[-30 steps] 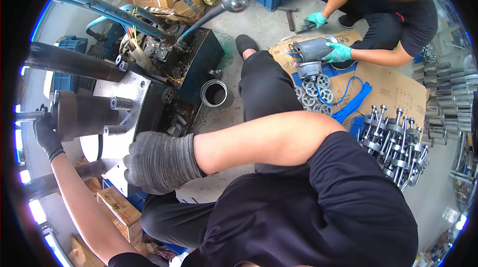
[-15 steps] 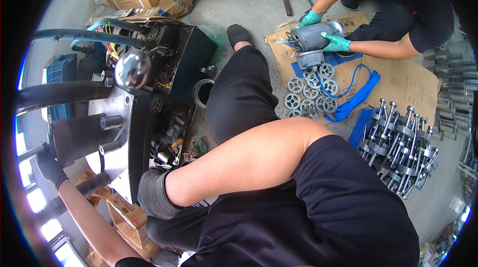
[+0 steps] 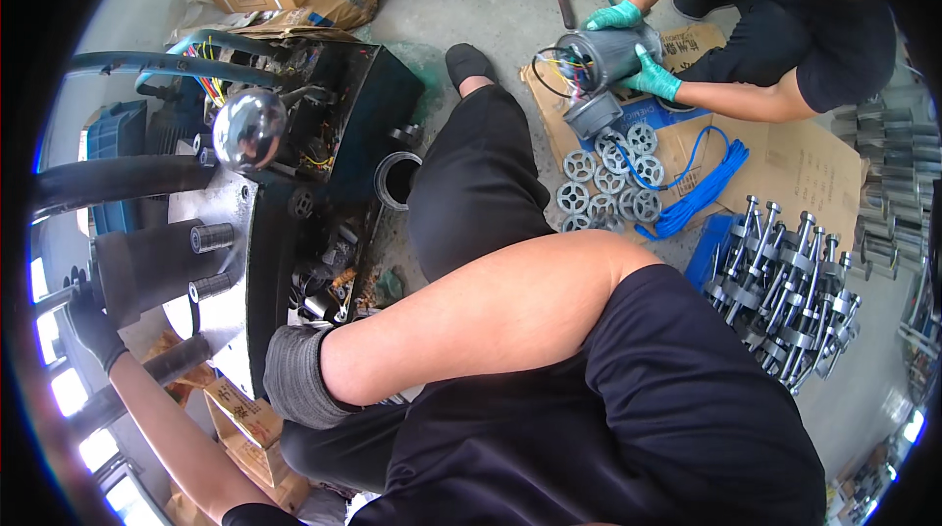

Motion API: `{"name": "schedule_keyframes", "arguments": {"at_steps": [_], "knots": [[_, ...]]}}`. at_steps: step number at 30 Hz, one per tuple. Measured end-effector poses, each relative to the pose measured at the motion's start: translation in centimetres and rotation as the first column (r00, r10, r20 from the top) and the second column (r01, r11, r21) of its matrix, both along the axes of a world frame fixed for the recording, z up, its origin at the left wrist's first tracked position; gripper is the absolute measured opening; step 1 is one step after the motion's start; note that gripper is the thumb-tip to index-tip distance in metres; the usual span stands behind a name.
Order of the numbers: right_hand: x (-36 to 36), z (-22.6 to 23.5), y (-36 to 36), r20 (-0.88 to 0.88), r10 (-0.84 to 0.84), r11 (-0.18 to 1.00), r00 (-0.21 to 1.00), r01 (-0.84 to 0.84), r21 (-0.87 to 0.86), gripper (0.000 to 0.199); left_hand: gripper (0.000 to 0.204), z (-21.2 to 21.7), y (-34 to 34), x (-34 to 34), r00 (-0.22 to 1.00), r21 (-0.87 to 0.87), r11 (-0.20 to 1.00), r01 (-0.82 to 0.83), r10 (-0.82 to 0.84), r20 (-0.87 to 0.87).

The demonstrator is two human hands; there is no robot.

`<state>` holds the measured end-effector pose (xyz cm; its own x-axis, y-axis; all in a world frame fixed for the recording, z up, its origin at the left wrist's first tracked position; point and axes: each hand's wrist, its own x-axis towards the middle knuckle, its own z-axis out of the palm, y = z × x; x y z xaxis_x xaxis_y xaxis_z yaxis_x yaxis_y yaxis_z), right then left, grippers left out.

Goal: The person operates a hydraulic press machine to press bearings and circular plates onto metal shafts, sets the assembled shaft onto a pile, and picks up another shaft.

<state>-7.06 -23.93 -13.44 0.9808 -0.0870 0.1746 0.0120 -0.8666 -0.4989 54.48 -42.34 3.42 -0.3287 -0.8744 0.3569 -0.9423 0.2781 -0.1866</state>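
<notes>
At the far left, my left hand (image 3: 94,332), in a dark glove, has its fingers curled round a thin metal rod (image 3: 53,301) on the machine, beside a thick dark cylinder (image 3: 157,269). My right forearm crosses in front of my body to the left. My right hand (image 3: 297,377), in a grey knit glove, is by the lower edge of the machine's white plate (image 3: 232,338); its fingers are hidden from view. A shiny metal ball (image 3: 249,130) tops a lever above the plate.
A co-worker's green-gloved hands hold a grey motor housing (image 3: 613,57) with loose wires over cardboard (image 3: 785,163). Nearby lie several spoked metal discs (image 3: 610,181), a blue cable coil (image 3: 687,207) and a pile of bolted metal parts (image 3: 785,290). A hammer (image 3: 563,6) lies farther back.
The co-worker has tilted the motor housing, and its wired end now faces more toward me. My left hand has stayed by the rod, with only a slight shift of its fingers.
</notes>
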Motion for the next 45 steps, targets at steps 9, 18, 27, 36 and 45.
{"name": "schedule_keyframes", "arguments": {"at_steps": [9, 18, 27, 36, 45], "knots": [[0.7, 0.2, 0.1, -0.026, 0.022, 1.0, 0.999, -0.022, -0.004, 0.025, 0.027, 0.7, 0.5, 4.9, 0.657, -0.105, 0.972, -0.208, 0.059, -0.752], [0.5, -0.1, -0.3, -0.098, 0.013, 1.0, 0.995, -0.011, 0.015, 0.036, 0.025, -0.9, 0.5, 0.7, 0.981, -0.194, 0.968, -0.159, 0.132, -0.144], [0.7, 0.0, 0.0, -0.074, 0.01, 1.0, 0.997, -0.008, 0.029, 0.036, 0.027, 0.0, 1.3, -2.3, 0.975, -0.23, 0.953, -0.198, 0.215, 0.054], [1.7, -1.2, 0.1, -0.035, -0.013, 0.999, 0.999, 0.014, 0.03, 0.035, 0.029, -0.5, 1.4, -3.5, 0.969, -0.221, 0.946, -0.239, 0.247, 0.012], [0.3, -0.1, -0.1, -0.088, -0.024, 1.0, 0.996, 0.024, -0.003, 0.029, 0.031, -0.2, 2.7, -5.7, 0.954, -0.223, 0.929, -0.297, 0.301, -0.016]]}}
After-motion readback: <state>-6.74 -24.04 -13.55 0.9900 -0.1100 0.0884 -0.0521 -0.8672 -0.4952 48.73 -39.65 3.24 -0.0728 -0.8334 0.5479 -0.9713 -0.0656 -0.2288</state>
